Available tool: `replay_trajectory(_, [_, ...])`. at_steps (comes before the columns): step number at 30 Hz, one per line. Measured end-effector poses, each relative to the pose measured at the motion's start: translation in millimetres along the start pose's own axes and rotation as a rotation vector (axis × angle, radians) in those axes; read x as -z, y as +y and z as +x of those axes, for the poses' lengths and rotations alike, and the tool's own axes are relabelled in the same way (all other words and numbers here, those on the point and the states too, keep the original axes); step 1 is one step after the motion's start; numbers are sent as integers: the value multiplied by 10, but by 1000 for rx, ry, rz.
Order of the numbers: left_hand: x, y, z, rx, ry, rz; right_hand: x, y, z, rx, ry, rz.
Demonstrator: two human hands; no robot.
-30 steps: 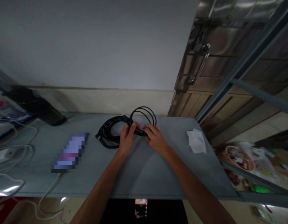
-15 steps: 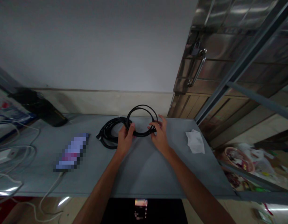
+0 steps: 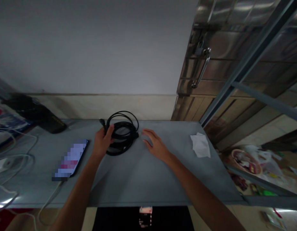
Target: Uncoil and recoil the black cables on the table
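A coiled black cable [image 3: 125, 149] lies on the grey table, with thinner upper loops standing out toward the wall. My left hand [image 3: 103, 141] is closed on the left side of the coil, thumb on top; a connector end sticks up just beyond the fingers. The fingers under the loops are partly hidden. To the right of the coil, my right hand [image 3: 156, 146] is open and holds nothing, its fingers apart and pointing at the cable across a small gap.
A phone [image 3: 71, 158] with a charging lead lies on the left of the grey table [image 3: 138, 186]. Behind it a black bottle-like object [image 3: 42, 115] leans over. White cables [image 3: 23, 157] run along the left edge. A crumpled tissue [image 3: 200, 145] lies at right, near a metal frame post [image 3: 218, 99].
My left hand has moved left with the cable loops, which now lie over the rest of the coil. My right hand has let go of the loops and shifted slightly left.
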State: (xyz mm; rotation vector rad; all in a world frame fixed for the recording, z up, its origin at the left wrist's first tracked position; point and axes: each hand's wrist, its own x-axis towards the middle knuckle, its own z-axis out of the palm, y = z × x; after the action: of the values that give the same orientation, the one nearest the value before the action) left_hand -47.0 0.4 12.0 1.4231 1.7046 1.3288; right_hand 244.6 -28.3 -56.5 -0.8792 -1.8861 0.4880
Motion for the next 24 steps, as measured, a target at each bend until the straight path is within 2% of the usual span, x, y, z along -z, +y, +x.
replay_trajectory(4, [102,-137,0,31,98,68,17,3,0,-18,-20,-33])
replay_trajectory(8, [72,-120,-101,22,138,199,44,8,12,-15,8,-43])
replay_trajectory(14, [-6,-174,-159,-134,151,348,42,-26,13,-1,-2,-36])
replay_trajectory(19, [-42,-274,-139,-262,226,378,43,-46,12,-7,-14,-39])
replay_trajectory(24, [1,-185,-207,-408,236,561,42,-35,9,-8,-23,-32])
